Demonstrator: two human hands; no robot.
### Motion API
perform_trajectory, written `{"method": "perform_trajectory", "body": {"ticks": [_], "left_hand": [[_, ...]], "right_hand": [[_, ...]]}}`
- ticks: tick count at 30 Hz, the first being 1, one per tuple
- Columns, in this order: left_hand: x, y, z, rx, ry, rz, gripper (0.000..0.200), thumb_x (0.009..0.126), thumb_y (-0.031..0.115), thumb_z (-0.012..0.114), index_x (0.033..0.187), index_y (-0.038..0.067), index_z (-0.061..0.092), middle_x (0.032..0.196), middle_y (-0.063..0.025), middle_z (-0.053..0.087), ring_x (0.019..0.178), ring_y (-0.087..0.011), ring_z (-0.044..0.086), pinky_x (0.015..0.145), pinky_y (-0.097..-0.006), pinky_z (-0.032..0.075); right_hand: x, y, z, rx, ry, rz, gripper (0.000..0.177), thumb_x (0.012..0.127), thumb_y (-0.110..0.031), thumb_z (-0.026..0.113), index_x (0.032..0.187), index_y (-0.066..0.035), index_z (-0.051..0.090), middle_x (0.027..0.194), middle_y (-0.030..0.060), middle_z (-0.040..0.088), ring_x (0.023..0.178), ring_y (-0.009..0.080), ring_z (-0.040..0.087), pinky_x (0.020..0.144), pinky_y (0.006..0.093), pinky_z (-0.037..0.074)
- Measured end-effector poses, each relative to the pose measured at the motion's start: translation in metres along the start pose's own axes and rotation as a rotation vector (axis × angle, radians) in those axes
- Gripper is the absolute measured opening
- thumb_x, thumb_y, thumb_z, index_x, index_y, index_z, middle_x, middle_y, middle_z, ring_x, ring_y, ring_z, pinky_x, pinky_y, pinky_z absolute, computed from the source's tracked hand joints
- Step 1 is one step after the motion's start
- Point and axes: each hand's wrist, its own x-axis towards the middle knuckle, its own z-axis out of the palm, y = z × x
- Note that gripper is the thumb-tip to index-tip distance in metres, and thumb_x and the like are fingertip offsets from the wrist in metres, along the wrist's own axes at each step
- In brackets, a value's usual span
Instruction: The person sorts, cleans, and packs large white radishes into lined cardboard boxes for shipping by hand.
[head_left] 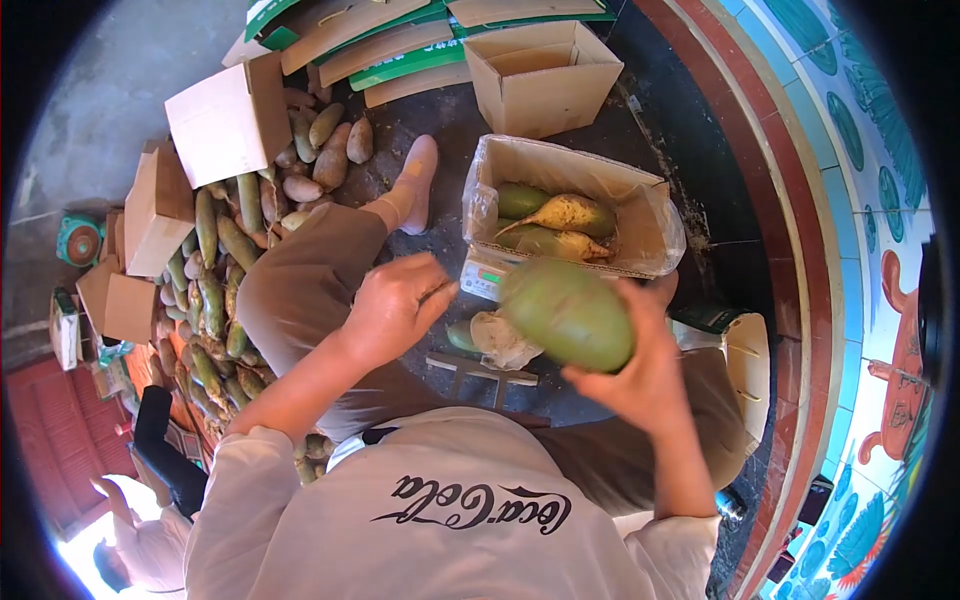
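My right hand (pixel 645 365) grips a large green radish (pixel 568 314), slightly blurred, in front of a cardboard box (pixel 610 167). Clear plastic lines that box, and several green radishes with yellowish ends (pixel 570 213) lie inside. The box rests on a scale (pixel 484 278) whose display glows green. To the left, my left hand (pixel 392 308) hangs above my knee with its fingers curled together; whatever they hold, if anything, is hidden. Below the radish in my hand, a crumpled beige thing (pixel 503 340) lies beside another green radish (pixel 462 336).
A big heap of radishes (pixel 240 240) covers the floor at left, with open cartons (pixel 228 120) on it. Another open carton (pixel 542 80) stands beyond the lined box, near flattened cardboard (pixel 400 62). A tiled wall (pixel 850 300) curves along the right. Another person (pixel 150 545) is at lower left.
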Motion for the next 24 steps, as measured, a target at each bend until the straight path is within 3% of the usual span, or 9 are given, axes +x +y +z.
{"method": "perform_trajectory", "body": {"ticks": [4, 9, 12, 15, 18, 21, 24], "left_hand": [[0.028, -0.003, 0.01, 0.134, 0.071, 0.233, 0.026, 0.069, 0.008, 0.069, 0.092, 0.0, 0.06, 0.103, -0.0132, 0.058, 0.096, -0.0316, 0.054, 0.083, -0.039, 0.045], [0.042, -0.007, 0.031, 0.296, 0.025, 0.266, 0.047, 0.068, 0.01, 0.07, 0.111, 0.0, 0.054, 0.124, -0.0157, 0.048, 0.12, -0.035, 0.041, 0.101, -0.042, 0.034], [0.038, -0.015, 0.043, 0.234, -0.069, 0.195, 0.05, 0.067, 0.01, 0.07, 0.113, -0.002, 0.052, 0.125, -0.0169, 0.047, 0.122, -0.0345, 0.04, 0.102, -0.0425, 0.033], [0.034, -0.019, 0.046, 0.172, -0.083, 0.177, 0.051, 0.067, 0.009, 0.071, 0.114, -0.001, 0.052, 0.125, -0.018, 0.047, 0.123, -0.0341, 0.039, 0.102, -0.0425, 0.034], [0.033, -0.023, 0.044, 0.168, -0.098, 0.193, 0.053, 0.067, 0.008, 0.071, 0.115, -0.001, 0.051, 0.125, -0.018, 0.047, 0.124, -0.0335, 0.039, 0.102, -0.0413, 0.034], [0.032, -0.028, 0.045, 0.097, -0.103, 0.189, 0.052, 0.067, 0.007, 0.07, 0.115, -0.001, 0.051, 0.125, -0.0181, 0.047, 0.124, -0.0336, 0.038, 0.102, -0.0413, 0.034], [0.033, -0.03, 0.047, 0.102, -0.082, 0.186, 0.052, 0.068, 0.007, 0.069, 0.116, 0.0, 0.051, 0.125, -0.0182, 0.047, 0.125, -0.0339, 0.038, 0.102, -0.0406, 0.034]], "right_hand": [[0.049, 0.009, -0.039, -0.457, 0.058, -0.013, 0.068, 0.052, -0.014, 0.076, 0.114, -0.003, 0.05, 0.1, 0.0171, 0.056, 0.092, 0.0349, 0.054, 0.08, 0.0404, 0.047], [0.114, 0.067, 0.005, -0.726, -0.259, 0.004, 0.068, 0.056, -0.023, 0.074, 0.115, -0.002, 0.048, 0.1, 0.0172, 0.057, 0.098, 0.0322, 0.055, 0.084, 0.0393, 0.046], [0.141, 0.087, 0.054, -0.735, -0.501, 0.124, 0.077, 0.058, -0.03, 0.075, 0.123, -0.005, 0.044, 0.105, 0.0162, 0.057, 0.099, 0.033, 0.055, 0.089, 0.0387, 0.044], [0.141, 0.127, 0.09, -0.596, -0.435, -0.075, 0.064, 0.063, -0.034, 0.076, 0.117, -0.009, 0.053, 0.102, 0.0129, 0.059, 0.099, 0.0322, 0.055, 0.086, 0.0381, 0.045], [0.145, 0.136, 0.091, -0.741, -0.575, -0.029, 0.065, 0.065, -0.039, 0.075, 0.118, -0.009, 0.053, 0.103, 0.0129, 0.058, 0.101, 0.0332, 0.054, 0.089, 0.0385, 0.044], [0.135, 0.141, 0.098, -0.615, -0.583, -0.08, 0.061, 0.064, -0.038, 0.076, 0.114, -0.008, 0.055, 0.103, 0.0133, 0.058, 0.101, 0.0331, 0.054, 0.088, 0.0386, 0.044], [0.137, 0.142, 0.109, -0.704, -0.546, -0.186, 0.056, 0.064, -0.038, 0.076, 0.106, -0.005, 0.06, 0.106, 0.0135, 0.058, 0.101, 0.0315, 0.055, 0.087, 0.0382, 0.045]]}}
